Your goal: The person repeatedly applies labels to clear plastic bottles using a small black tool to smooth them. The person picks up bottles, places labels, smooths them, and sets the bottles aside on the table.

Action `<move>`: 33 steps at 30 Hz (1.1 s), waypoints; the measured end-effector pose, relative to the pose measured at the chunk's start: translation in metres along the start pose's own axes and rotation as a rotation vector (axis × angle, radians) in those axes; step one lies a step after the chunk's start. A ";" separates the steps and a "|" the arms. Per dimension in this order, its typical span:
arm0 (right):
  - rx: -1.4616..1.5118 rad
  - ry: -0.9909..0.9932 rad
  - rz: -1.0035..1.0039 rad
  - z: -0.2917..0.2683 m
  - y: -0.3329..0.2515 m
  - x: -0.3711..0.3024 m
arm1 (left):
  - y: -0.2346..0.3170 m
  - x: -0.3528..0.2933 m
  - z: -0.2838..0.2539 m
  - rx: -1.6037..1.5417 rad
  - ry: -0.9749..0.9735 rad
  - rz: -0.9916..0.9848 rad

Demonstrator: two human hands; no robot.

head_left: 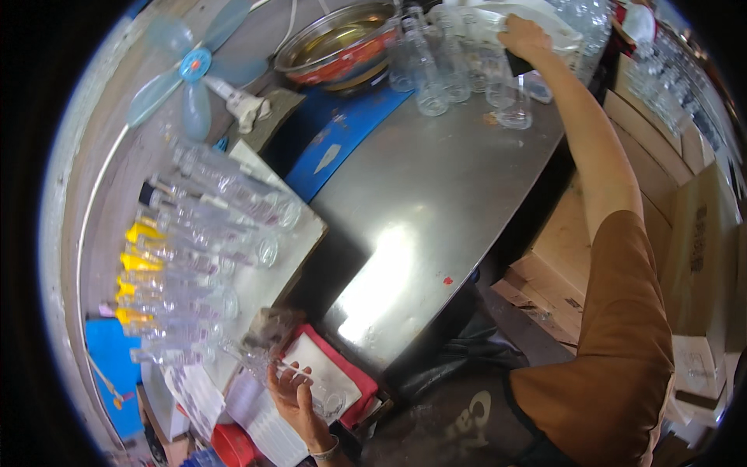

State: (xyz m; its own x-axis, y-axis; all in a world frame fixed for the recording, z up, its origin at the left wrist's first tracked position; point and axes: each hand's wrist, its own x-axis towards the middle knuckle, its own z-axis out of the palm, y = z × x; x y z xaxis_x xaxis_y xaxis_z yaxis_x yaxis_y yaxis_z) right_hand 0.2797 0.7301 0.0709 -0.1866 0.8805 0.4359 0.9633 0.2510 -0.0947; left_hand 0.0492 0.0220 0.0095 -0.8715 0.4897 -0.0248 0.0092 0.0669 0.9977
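My left hand is wrapped round a clear glass bottle, tilted over a white pad with a red border. Far off, my right arm stretches to the back right of the metal table. There my right hand is closed, with a black patch below its fingers; what it grips I cannot make out. Just below it stands a clear bottle, its upper part hidden. More clear bottles stand beside it, near a white plastic bag.
Several clear bottles, some with yellow tops, stand on a white board at left. A metal basin with liquid and a blue fan are at the back left. Cardboard boxes stand at right.
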 end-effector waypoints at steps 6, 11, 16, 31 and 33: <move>-0.033 -0.032 -0.130 0.021 0.006 0.000 | -0.009 -0.009 -0.028 -0.006 0.122 -0.094; 0.000 -0.004 -0.370 -0.022 0.013 -0.063 | -0.011 0.005 -0.032 -0.046 0.024 -0.155; 0.325 -0.256 -0.561 -0.108 -0.065 -0.152 | -0.028 0.017 -0.045 -0.143 -0.095 -0.188; 0.577 -0.237 -1.242 -0.161 -0.280 -0.318 | -0.035 -0.001 -0.052 -0.049 -0.155 0.086; 0.573 -0.215 -1.263 -0.155 -0.286 -0.320 | -0.031 -0.018 -0.060 0.171 -0.223 0.209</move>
State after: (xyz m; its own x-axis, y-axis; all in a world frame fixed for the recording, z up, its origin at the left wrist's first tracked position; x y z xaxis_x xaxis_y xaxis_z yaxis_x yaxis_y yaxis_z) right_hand 0.0934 0.3145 0.0969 -0.9321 -0.0289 0.3610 -0.0759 0.9903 -0.1165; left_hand 0.0348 -0.0408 -0.0172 -0.7138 0.6847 0.1472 0.2747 0.0804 0.9582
